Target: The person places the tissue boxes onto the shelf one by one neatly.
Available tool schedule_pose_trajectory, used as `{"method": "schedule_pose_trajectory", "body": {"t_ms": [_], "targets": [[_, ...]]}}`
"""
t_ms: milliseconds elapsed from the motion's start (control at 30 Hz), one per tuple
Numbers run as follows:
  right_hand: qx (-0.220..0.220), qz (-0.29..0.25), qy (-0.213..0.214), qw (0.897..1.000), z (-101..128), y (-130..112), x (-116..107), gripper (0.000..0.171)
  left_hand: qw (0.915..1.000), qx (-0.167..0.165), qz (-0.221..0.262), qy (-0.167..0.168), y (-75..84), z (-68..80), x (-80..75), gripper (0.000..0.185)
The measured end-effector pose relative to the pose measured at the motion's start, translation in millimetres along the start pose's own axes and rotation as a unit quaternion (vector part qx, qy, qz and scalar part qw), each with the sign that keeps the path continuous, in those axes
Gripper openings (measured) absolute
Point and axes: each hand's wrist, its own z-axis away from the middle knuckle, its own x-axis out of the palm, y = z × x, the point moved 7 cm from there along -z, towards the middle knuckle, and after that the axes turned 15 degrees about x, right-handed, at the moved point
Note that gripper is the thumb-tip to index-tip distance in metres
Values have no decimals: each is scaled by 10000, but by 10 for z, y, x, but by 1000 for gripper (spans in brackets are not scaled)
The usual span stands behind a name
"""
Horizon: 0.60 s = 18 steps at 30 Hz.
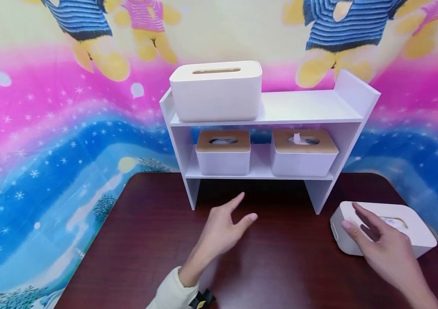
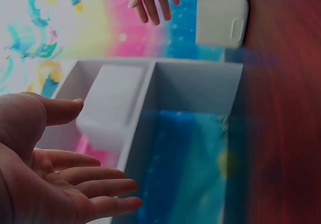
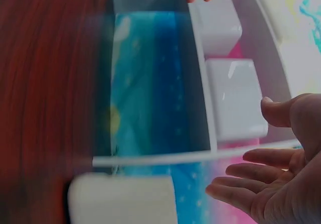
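My left hand (image 1: 220, 229) hovers over the table before the shelf, fingers extended and thumb apart, holding nothing. My right hand (image 1: 387, 249) is in front of a white tissue box (image 1: 362, 209) with an oval slot, lying at the right of the table. In the head view it overlaps that box; the right wrist view shows its fingers straight and nothing held. On the shelf's lower board stand two smaller tissue boxes with wooden lids, the left one (image 1: 223, 161) and the right one (image 1: 304, 163). A larger white tissue box (image 1: 217, 98) stands on the top board at the left.
The white two-tier shelf (image 1: 311, 107) stands at the back of the dark reddish-brown table (image 1: 126, 257), its side panels reaching down to the tabletop. Behind it hangs a colourful printed backdrop (image 1: 68, 128). A dark strap (image 1: 202, 298) sits at the left sleeve's cuff.
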Motion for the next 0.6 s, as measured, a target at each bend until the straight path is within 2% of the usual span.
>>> {"method": "schedule_pose_trajectory", "body": {"t_ms": [200, 367, 433, 500, 600], "targets": [[599, 504, 231, 9967, -93, 331, -169, 80, 9995, -31, 69, -303, 31, -108, 413, 73], [1029, 677, 311, 9919, -180, 622, -291, 86, 9984, -47, 125, -556, 84, -196, 720, 79], [1050, 479, 455, 9923, -208, 726, -324, 84, 9978, -24, 103, -649, 111, -223, 833, 81], [945, 61, 582, 9938, -240, 823, -335, 80, 9974, 22, 72, -722, 144, -249, 942, 83], [549, -860, 819, 9914, -317, 926, -357, 73, 9963, -149, 139, -840, 180, -281, 1097, 88]]}}
